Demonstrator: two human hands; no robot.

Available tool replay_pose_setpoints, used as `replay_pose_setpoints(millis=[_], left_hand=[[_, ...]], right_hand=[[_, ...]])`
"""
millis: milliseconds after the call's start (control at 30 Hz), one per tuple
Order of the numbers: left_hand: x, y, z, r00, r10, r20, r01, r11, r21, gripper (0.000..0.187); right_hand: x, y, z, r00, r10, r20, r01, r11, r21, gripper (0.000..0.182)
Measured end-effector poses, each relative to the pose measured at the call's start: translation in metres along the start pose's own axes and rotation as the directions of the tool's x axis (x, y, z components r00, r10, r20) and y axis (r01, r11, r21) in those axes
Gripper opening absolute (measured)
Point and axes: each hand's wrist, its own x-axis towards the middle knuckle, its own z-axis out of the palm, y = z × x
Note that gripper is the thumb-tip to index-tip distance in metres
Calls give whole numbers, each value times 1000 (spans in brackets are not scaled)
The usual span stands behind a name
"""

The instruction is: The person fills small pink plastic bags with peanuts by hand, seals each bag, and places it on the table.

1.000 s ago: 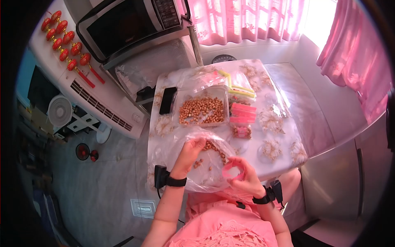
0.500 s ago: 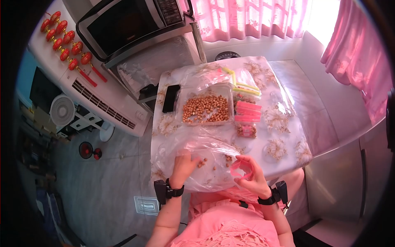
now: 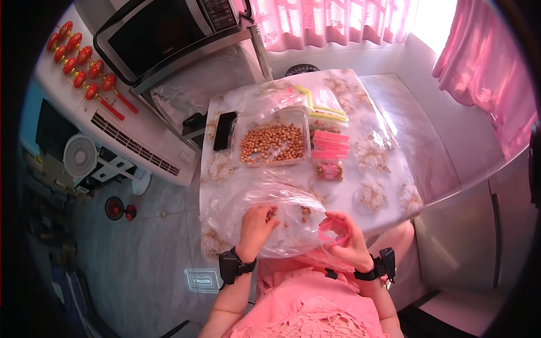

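Observation:
A large clear plastic bag [image 3: 256, 194] lies on the near part of the table with loose brown nuts [image 3: 305, 212] on it. My left hand [image 3: 256, 226] rests on the bag, its fingers closed around a few nuts. My right hand [image 3: 345, 239] holds a small pink-topped zip bag [image 3: 332, 230] open at the table's near edge. Both wrists carry black bands.
A clear tray of nuts [image 3: 273, 143] sits mid-table, with a stack of pink-topped zip bags [image 3: 330, 145], one filled small bag [image 3: 330, 170] and yellow-topped bags [image 3: 327, 112] beside it. A black phone [image 3: 224, 130] lies left. A microwave [image 3: 163, 34] stands behind on a rack.
My left hand has drawn back from the far pile of nuts toward me and closed on a few. The right hand and pink bag stayed roughly in place.

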Motion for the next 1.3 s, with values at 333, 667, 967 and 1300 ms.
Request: replay_pose_setpoints(millis=[333,667,967,1300], left_hand=[[-1,0,3,1000,7,-29,-6,999,33,17],[-9,7,-3,997,-10,-79,4,997,-72,17],[-23,26,-13,994,-62,-91,25,932,-363,13],[-28,89,-32,915,403,14,-363,839,-405,19]], right_hand=[[-5,-1,-2,1000,18,3,-18,1000,15,71],[-5,3,4,1000,6,25,-5,1000,-22,71],[-6,5,8,995,12,95,-6,998,-63,74],[-2,1,22,984,-140,107,167,937,-306,75]])
